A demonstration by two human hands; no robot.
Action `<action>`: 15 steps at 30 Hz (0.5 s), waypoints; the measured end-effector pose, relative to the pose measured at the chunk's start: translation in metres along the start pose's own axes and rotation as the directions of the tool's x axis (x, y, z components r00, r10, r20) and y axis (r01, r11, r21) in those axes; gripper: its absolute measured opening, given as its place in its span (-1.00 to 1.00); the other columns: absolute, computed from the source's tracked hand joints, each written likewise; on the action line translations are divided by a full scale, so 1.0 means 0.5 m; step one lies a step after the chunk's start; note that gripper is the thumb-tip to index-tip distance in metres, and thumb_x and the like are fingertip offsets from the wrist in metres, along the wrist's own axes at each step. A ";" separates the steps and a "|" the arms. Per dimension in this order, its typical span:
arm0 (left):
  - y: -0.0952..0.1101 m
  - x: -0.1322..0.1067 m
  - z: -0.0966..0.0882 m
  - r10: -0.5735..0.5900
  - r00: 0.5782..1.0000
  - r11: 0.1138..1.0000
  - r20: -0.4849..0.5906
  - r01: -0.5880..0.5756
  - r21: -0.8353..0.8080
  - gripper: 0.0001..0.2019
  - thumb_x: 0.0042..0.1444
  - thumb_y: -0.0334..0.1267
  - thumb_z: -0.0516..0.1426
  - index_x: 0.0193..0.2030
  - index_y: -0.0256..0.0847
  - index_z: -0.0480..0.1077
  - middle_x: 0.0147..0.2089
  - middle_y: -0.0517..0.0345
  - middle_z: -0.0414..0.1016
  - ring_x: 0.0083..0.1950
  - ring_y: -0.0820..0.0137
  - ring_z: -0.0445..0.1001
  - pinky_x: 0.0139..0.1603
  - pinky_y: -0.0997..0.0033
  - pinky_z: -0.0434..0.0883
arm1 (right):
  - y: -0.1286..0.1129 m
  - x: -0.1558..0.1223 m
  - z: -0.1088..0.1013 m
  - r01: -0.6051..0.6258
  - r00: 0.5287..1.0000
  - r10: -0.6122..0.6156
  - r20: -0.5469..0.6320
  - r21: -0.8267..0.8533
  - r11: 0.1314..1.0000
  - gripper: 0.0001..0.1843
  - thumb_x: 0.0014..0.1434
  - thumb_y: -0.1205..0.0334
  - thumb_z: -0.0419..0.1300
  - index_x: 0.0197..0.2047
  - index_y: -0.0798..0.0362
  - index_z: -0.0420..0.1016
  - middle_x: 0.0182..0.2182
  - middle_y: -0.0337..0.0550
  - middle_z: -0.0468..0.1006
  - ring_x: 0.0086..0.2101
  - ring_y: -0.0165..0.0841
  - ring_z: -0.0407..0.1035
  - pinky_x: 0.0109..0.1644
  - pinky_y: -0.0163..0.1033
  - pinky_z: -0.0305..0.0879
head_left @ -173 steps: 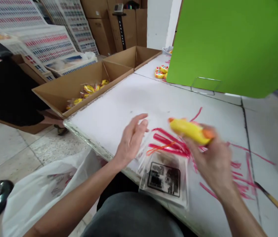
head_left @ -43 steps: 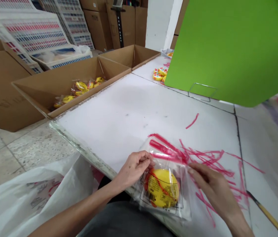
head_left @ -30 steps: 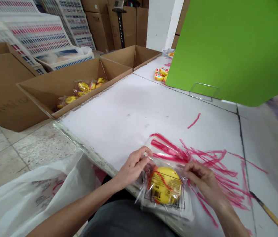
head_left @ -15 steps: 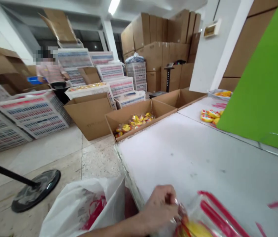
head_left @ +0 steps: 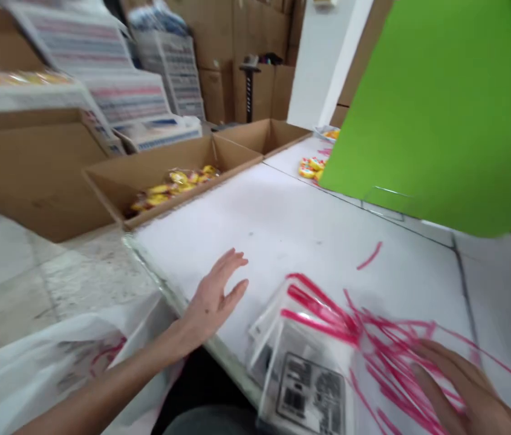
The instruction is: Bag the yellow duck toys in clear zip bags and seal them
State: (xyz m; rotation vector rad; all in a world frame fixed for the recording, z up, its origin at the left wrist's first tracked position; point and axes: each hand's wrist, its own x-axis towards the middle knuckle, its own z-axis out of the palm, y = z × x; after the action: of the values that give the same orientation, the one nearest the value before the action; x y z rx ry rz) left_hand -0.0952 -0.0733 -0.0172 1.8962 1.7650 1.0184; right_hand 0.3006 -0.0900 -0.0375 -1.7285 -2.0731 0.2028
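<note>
My left hand hovers over the near left edge of the white table, fingers stretched out, holding nothing. To its right lies a stack of clear plastic bags with black printing and pink-red edging at the top. Loose pink-red plastic strips lie tangled beside the bags. Over these strips is my right hand, its fingers extended and apart; whether it touches them I cannot tell.
An open cardboard box with yellow wrapped items stands against the table's far left edge, another box behind it. A green panel rises at the right. A white sack sits below the table's left side.
My left hand has let go of the clear-wrapped yellow item, which I cannot trace now. The view has swung down and right, bringing my right hand and the strips into sight.
</note>
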 end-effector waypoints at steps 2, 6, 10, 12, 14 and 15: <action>0.024 -0.025 0.056 0.101 0.977 0.994 0.186 -0.108 0.029 -0.64 0.19 -0.19 -0.01 0.11 -0.21 0.24 0.24 -0.06 0.19 0.32 0.20 0.01 0.26 0.10 0.13 | -0.005 -0.012 -0.015 0.019 0.999 -0.017 0.032 -0.056 0.998 -0.63 0.16 -0.08 0.01 -0.07 -0.11 0.40 -0.01 -0.12 0.39 -0.03 -0.15 0.31 -0.09 -0.03 0.39; 0.064 -0.065 0.109 0.144 0.879 0.977 0.455 -0.198 0.074 -0.49 0.20 -0.11 -0.02 0.26 -0.23 0.05 0.34 -0.10 -0.02 0.37 0.13 -0.15 0.29 -0.02 0.03 | -0.039 -0.004 0.016 0.127 0.991 -0.122 0.063 -0.076 0.989 -0.67 0.20 0.03 0.03 -0.05 -0.01 0.39 -0.01 -0.06 0.38 -0.01 -0.16 0.28 -0.02 -0.01 0.35; 0.089 -0.104 0.121 0.149 0.779 0.961 0.609 -0.260 0.097 -0.25 0.05 0.00 0.13 0.31 -0.23 -0.07 0.37 -0.16 -0.18 0.38 0.03 -0.28 0.28 -0.15 -0.07 | -0.090 0.021 0.051 0.187 0.974 -0.182 0.135 -0.023 0.982 -0.63 0.25 0.14 -0.02 0.09 0.04 0.29 0.08 0.01 0.31 0.10 -0.14 0.16 0.09 0.07 0.24; 0.097 -0.120 0.127 0.170 0.706 0.949 0.688 -0.305 0.079 -0.11 -0.06 0.06 0.19 0.33 -0.20 -0.12 0.38 -0.16 -0.24 0.37 -0.02 -0.34 0.27 -0.21 -0.12 | -0.112 0.046 0.059 0.233 0.957 -0.229 0.178 0.000 0.973 -0.61 0.29 0.16 -0.06 0.15 0.03 0.22 0.15 0.00 0.24 0.16 -0.16 0.05 0.15 0.09 0.14; 0.100 -0.127 0.134 0.182 0.650 0.936 0.737 -0.345 0.073 -0.05 -0.10 0.08 0.21 0.33 -0.19 -0.16 0.38 -0.17 -0.28 0.37 -0.05 -0.38 0.25 -0.25 -0.15 | -0.121 0.085 0.065 0.278 0.939 -0.270 0.214 -0.006 0.961 -0.61 0.32 0.17 -0.11 0.16 0.05 0.20 0.17 0.02 0.20 0.19 -0.18 0.00 0.17 0.08 0.09; 0.100 -0.126 0.137 0.180 0.637 0.930 0.749 -0.359 0.081 -0.05 -0.11 0.08 0.22 0.33 -0.18 -0.16 0.38 -0.17 -0.29 0.37 -0.05 -0.38 0.25 -0.26 -0.16 | -0.121 0.108 0.069 0.292 0.933 -0.280 0.228 -0.021 0.956 -0.62 0.32 0.18 -0.12 0.14 0.09 0.22 0.17 0.06 0.20 0.18 -0.17 0.01 0.16 0.07 0.08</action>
State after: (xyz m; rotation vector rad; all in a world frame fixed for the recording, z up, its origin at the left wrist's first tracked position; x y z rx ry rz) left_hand -0.0093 -0.1276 -0.0458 2.3034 1.1499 0.0346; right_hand 0.2249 -0.0454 -0.0330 -1.4642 -2.4863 0.2622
